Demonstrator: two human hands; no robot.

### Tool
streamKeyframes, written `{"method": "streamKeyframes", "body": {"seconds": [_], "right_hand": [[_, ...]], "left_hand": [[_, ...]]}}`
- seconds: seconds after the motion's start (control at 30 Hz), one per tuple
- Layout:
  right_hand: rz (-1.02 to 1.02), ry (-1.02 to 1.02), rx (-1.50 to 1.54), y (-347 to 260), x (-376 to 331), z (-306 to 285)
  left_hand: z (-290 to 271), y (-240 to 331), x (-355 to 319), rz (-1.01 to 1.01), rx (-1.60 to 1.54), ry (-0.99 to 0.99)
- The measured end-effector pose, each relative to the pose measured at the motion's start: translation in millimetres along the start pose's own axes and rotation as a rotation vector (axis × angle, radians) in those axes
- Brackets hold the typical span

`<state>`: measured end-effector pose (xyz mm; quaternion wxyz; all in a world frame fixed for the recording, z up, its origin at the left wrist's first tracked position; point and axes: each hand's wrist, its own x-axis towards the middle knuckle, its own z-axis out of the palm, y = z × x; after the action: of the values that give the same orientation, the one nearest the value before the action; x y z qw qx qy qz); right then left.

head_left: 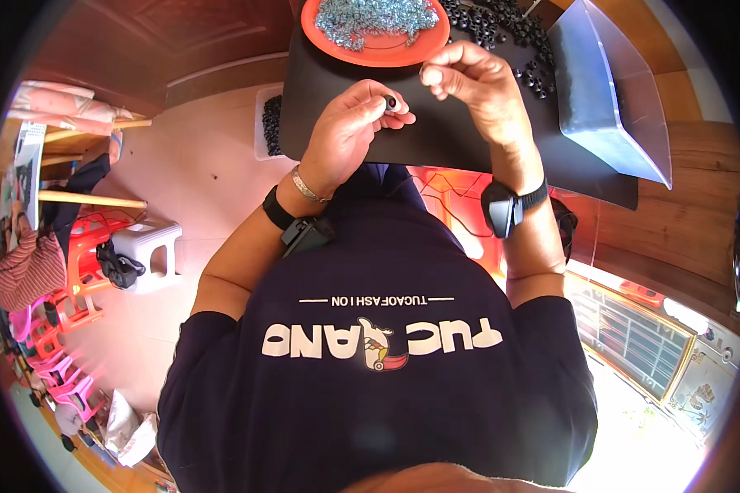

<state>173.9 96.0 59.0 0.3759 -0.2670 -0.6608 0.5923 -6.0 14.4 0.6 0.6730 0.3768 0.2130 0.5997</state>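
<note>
Grey stool [150, 251] (beside red chairs [78, 271]).

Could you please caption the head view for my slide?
Left hand pinches a small black ring over a black board; right hand nearby.

Small black ring [391, 102], round with a pale centre, pinched between thumb and fingertips of the left hand [349, 135]. Held just above a black board [436, 131], near the right hand [473, 82], whose fingers curl close beside it.

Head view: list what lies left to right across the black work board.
Left hand pinching a small black ring → right hand → loose black rings → clear plastic tray.
</note>
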Motion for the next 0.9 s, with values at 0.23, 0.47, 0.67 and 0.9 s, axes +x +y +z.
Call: {"method": "streamKeyframes", "body": {"seconds": [0.23,0.47,0.67,0.9], "right_hand": [[0.061,-0.056,0.188,-1.6,-22.4,27.5],[0.069,0.037,-0.029,8.9,-26.1,36.9],[0.031,0.075,0.05,21.4,-24.2,38.3],[0.08,0.06,0.133,26.1,-18.1,43.5]], "left_hand": [[-7.5,-5.4,1.9,-0.019,0.112,-0.062],[-10.2,-8.5,1.3,-0.022,0.136,-0.048],[-11.1,-6.0,2.5,-0.027,0.149,-0.099],[-5.6,-3.6,2.1,-0.038,0.022,0.001]]}}
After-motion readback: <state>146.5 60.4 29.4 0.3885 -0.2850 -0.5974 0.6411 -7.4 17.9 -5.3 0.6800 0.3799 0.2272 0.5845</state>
